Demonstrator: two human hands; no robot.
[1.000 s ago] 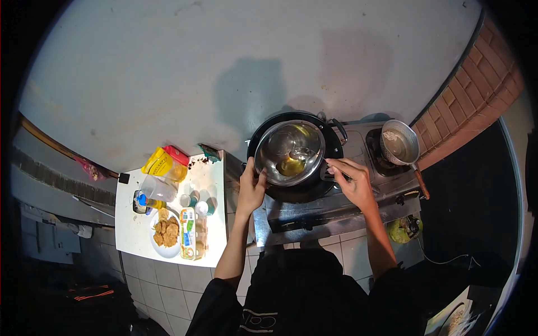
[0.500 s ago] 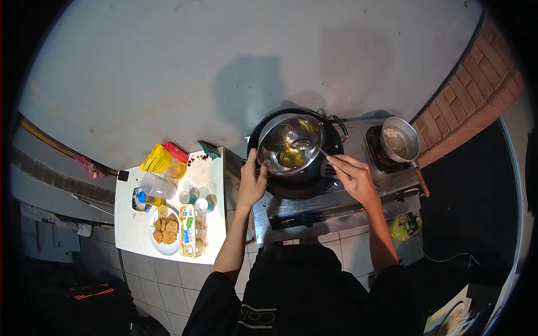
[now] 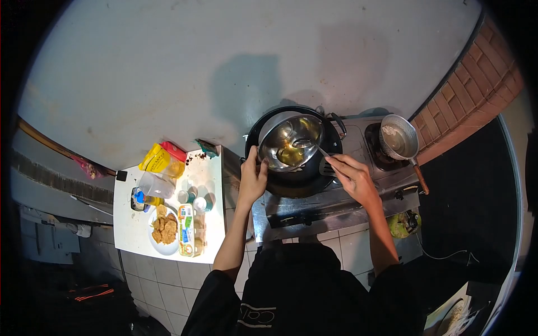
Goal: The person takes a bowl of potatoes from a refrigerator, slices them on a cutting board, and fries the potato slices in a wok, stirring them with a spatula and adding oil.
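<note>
A shiny metal bowl is tilted above the black wok, with yellowish liquid pooled inside it. My left hand grips the bowl's rim on its lower left side, fingers closed. From the right, my right hand pinches the handle of a metal spoon, whose bowl end dips into the liquid. Below those fingers, at the wok's right rim, the slotted head of a spatula shows. My hand hides the rest of it.
The wok stands on a metal gas stove. A saucepan with a wooden handle occupies the right burner. On the white table at left are a plate of fried food, an egg carton, a yellow pouch, and small jars.
The bowl's tilt has shifted slightly and the liquid spreads differently around the spoon. Both hands keep their holds, and the whole view has moved a little.
</note>
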